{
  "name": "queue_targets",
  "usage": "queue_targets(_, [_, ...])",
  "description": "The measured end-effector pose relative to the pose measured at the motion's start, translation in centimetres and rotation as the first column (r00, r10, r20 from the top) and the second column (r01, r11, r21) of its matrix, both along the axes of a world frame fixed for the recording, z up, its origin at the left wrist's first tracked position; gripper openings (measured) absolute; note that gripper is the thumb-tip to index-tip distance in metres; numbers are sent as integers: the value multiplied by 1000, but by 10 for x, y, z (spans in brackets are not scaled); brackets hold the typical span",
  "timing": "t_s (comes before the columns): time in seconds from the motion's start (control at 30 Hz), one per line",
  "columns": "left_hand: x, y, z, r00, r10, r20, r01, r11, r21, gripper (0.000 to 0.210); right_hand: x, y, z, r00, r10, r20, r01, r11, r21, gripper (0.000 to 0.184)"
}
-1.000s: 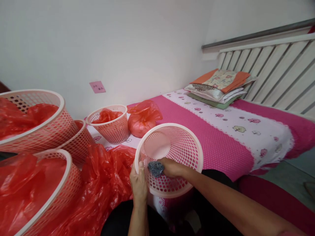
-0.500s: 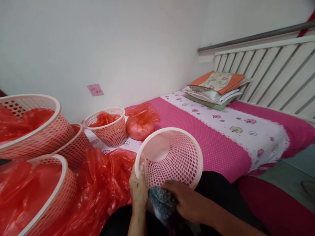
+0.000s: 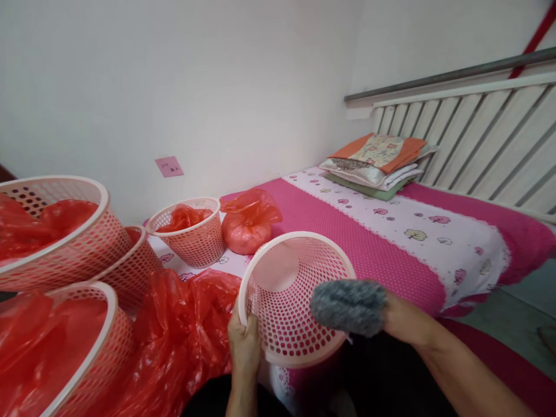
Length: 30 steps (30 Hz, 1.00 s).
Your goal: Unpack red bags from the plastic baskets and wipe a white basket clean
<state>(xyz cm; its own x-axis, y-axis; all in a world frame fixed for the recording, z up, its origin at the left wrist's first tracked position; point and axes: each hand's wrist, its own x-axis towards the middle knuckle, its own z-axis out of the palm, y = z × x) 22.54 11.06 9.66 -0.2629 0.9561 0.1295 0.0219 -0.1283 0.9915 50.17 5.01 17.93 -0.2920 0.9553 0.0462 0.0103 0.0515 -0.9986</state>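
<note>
My left hand [image 3: 244, 341] grips the left rim of a pink plastic basket [image 3: 315, 341] with a mesh of holes in its wall. The basket lies tilted, its wide mouth facing me and its solid round base at the far end. In front of the mouth's right side is my right hand [image 3: 393, 310], holding a fuzzy grey cloth [image 3: 347, 307]. The cloth covers most of the fingers.
Several more pink baskets, among them a large one [image 3: 98, 223] and a small one [image 3: 204, 240], stand left with red plastic bags [image 3: 191, 324]. A tied red bag [image 3: 247, 231] sits on the pink bedspread [image 3: 386, 260]. Folded cushions [image 3: 377, 159] lie near the white rail [image 3: 490, 127].
My right hand has lifted the grey cloth from below the basket's near rim up and to the right, before its mouth. The left hand keeps its grip; the view has tilted slightly up.
</note>
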Motion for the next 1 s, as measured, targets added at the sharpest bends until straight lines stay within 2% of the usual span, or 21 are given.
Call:
queue_targets(0.1, [0, 1, 1, 998, -14, 53, 14, 1000, -6, 61, -8, 0, -8, 996, 81, -44, -85, 993, -86, 27])
queue_targets(0.17, [-2, 2, 0, 995, -18, 103, 19, 1000, -9, 62, -19, 0, -15, 995, 87, -46, -91, 992, -87, 25])
queue_targets(0.33, [-5, 4, -1, 988, -14, 156, 17, 1000, -19, 63, -39, 19, -13, 989, -36, 145, 15, 990, 137, 30])
queue_targets(0.5, [-5, 5, -2, 985, -29, 171, 30, 1000, -2, 60, -52, 54, -13, 927, -209, 310, 102, 939, 329, 37])
queue_targets(0.53, [-5, 5, -3, 984, -36, 173, 35, 999, 8, 60, -56, 62, -15, 893, -236, 383, 90, 928, 361, 38])
queue_targets(0.6, [-6, 6, -5, 985, -46, 164, 43, 999, 22, 62, -66, 79, -20, 767, -253, 589, 20, 928, 371, 37])
queue_targets(0.7, [-8, 7, -8, 985, -47, 163, 44, 999, 23, 66, -83, 107, -25, 565, -185, 804, -93, 954, 284, 28])
queue_targets(0.8, [-8, 6, -8, 982, -54, 179, 51, 998, 20, 66, -94, 135, -28, 497, -115, 860, -149, 965, 215, 16])
queue_targets(0.9, [-6, 5, -5, 979, -49, 199, 47, 999, 13, 67, -102, 158, -36, 393, -90, 915, -165, 972, 166, 27])
queue_targets(1.0, [-4, 5, -1, 977, -41, 210, 36, 999, 24, 67, -108, 174, -54, 280, -61, 958, -163, 980, 110, 33])
